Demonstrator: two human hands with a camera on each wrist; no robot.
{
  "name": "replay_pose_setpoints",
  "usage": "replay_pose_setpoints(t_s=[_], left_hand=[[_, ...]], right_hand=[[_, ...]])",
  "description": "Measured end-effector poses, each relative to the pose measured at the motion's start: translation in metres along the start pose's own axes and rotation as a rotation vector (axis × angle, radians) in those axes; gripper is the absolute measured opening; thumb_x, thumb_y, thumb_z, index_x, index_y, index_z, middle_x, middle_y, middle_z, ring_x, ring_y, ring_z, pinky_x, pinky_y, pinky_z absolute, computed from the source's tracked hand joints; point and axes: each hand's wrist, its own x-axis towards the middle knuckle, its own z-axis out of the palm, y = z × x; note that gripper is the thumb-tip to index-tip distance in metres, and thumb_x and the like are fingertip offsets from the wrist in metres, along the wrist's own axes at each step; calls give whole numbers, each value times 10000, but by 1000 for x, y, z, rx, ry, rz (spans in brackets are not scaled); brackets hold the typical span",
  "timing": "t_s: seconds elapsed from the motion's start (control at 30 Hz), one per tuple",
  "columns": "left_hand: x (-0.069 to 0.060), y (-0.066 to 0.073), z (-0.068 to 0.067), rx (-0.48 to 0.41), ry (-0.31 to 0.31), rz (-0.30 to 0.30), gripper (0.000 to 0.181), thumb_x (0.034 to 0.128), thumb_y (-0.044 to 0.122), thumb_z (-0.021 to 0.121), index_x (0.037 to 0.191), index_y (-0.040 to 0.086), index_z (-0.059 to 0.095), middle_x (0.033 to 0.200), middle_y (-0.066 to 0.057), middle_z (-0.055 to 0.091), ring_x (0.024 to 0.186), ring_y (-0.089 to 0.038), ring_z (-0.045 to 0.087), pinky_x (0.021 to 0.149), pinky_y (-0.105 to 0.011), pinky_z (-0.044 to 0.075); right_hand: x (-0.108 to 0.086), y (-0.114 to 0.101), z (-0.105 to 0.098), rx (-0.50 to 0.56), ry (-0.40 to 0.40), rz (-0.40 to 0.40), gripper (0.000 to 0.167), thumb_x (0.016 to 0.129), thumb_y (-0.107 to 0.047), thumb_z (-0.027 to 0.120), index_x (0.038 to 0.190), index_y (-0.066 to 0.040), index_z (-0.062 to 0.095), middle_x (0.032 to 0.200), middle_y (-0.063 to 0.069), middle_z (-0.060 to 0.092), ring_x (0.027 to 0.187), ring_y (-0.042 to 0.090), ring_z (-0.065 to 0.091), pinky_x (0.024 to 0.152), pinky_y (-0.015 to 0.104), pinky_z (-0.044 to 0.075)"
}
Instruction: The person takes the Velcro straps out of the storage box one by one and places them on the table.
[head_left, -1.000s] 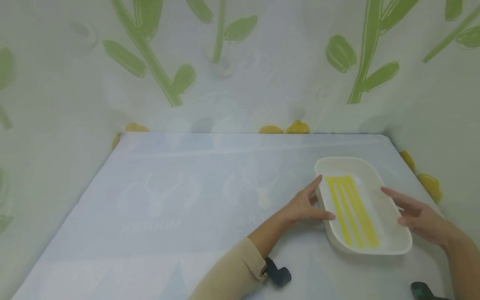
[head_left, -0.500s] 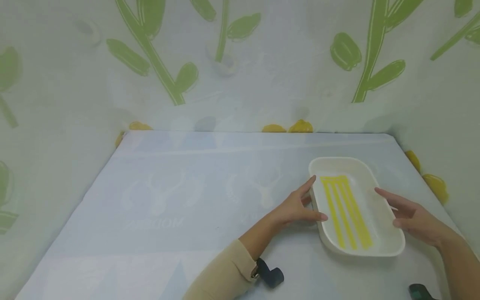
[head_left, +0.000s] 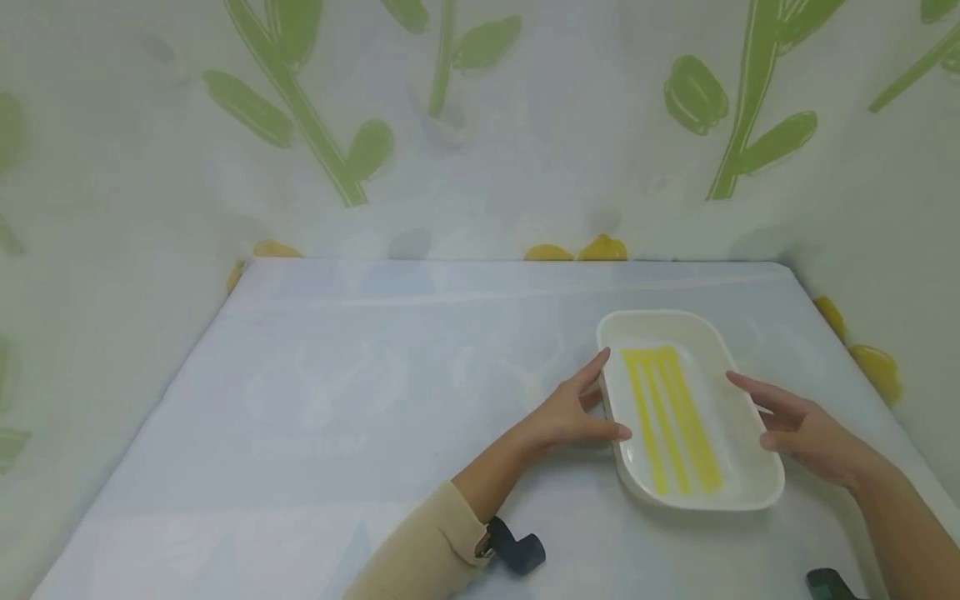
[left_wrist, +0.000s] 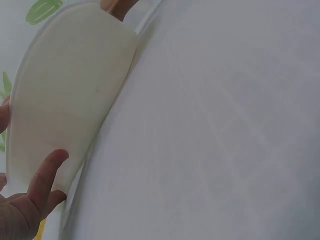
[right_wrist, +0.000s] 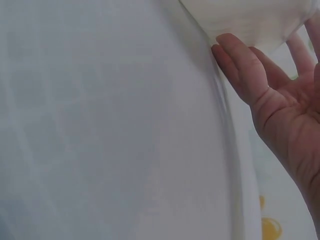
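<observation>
Right half of the frame: a white tray with yellow stripes, its sides held by the left grip and right grip. Whether it clears the desk is unclear; uneven hold could tip it.

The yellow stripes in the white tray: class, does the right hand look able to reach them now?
Probably yes. The right hand holds the white tray with its thumb over the rim, and nothing lies between it and the yellow stripes, though it may need to loosen its hold.
</observation>
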Motion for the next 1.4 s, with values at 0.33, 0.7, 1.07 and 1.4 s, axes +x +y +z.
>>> replay_pose_setpoints(t_s=[0.33, 0.7, 1.07, 1.4], left_hand=[[-11, 2, -14, 27, 4, 1, 1066, 698, 47, 816, 1459, 468, 201, 1533, 181, 199, 1386, -169, 312, 999, -279, 420], [-22, 1, -28, 35, -10, 25, 1050, 728, 48, 795, 1507, 358, 163, 1567, 97, 156, 1395, -223, 302, 1032, -335, 401], [-31, 0, -42, 84, 1, 15, 1017, 735, 55, 792, 1506, 342, 194, 1562, 99, 185, 1378, -224, 344, 1015, -332, 422], [-41, 0, -55, 59, -7, 29, 1040, 737, 14, 778, 1522, 288, 154, 1580, 52, 151, 1393, -247, 314, 992, -349, 443]], right_hand=[[9, -3, 15, -69, 44, 16, 719, 886, -49, 640, 1479, -294, 317, 1446, -278, 331, 1173, -132, 442, 847, 187, 498], [20, -6, 29, -77, 70, 59, 727, 857, -75, 681, 1462, -312, 353, 1435, -272, 345, 1154, -159, 436, 867, 156, 472], [29, -9, 42, -21, 58, 33, 738, 828, -108, 724, 1465, -204, 363, 1336, -305, 445, 1152, -100, 485, 857, 191, 492], [40, -9, 53, -9, 46, 27, 747, 819, -113, 734, 1464, -169, 362, 1334, -261, 477, 1160, -68, 499, 864, 216, 497]])
